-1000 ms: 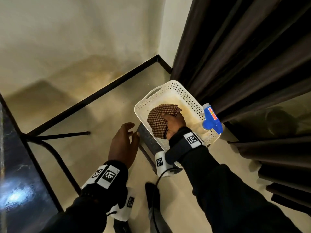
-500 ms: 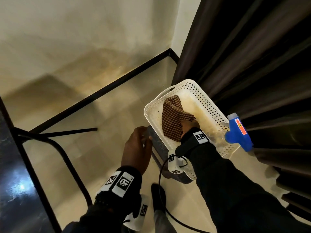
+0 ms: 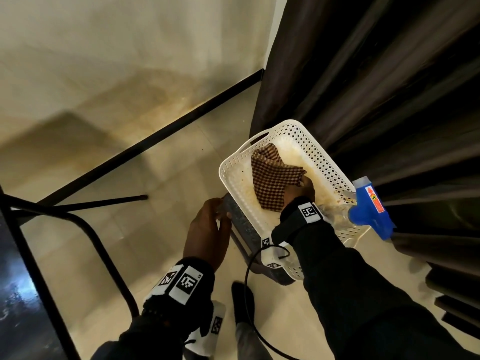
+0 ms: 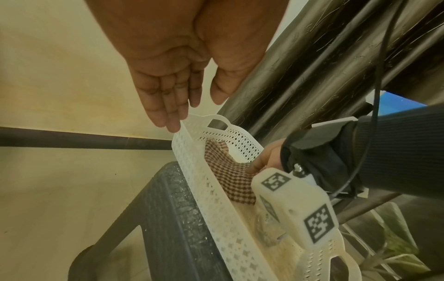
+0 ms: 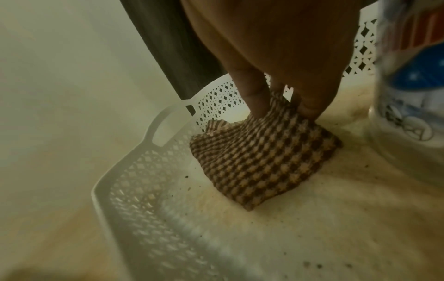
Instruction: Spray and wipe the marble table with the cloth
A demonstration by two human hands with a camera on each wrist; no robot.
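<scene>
A brown checkered cloth (image 3: 272, 178) (image 5: 264, 161) lies in a white perforated basket (image 3: 233, 162) (image 5: 125, 171). My right hand (image 3: 302, 181) (image 5: 283, 108) pinches the cloth's upper fold between its fingertips, and the cloth's lower corner rests on the basket floor. A clear spray bottle with a blue head (image 3: 368, 209) (image 5: 413, 95) stands at the basket's right end. My left hand (image 3: 220, 211) (image 4: 177, 98) is open with straight fingers, their tips at the basket's left rim (image 4: 187, 136). The dark marble table (image 3: 15, 294) shows at the lower left.
The basket sits on a dark grey stool (image 3: 241, 224) (image 4: 173, 209). Dark curtains (image 3: 363, 74) hang close behind and to the right. The table's black metal legs (image 3: 104, 242) cross the tiled floor at left. A cable (image 3: 249, 281) loops from my right wrist.
My right hand went from lying on the cloth to pinching it and drawing its fold up. The left hand moved closer to the basket's rim. My head view shifted left.
</scene>
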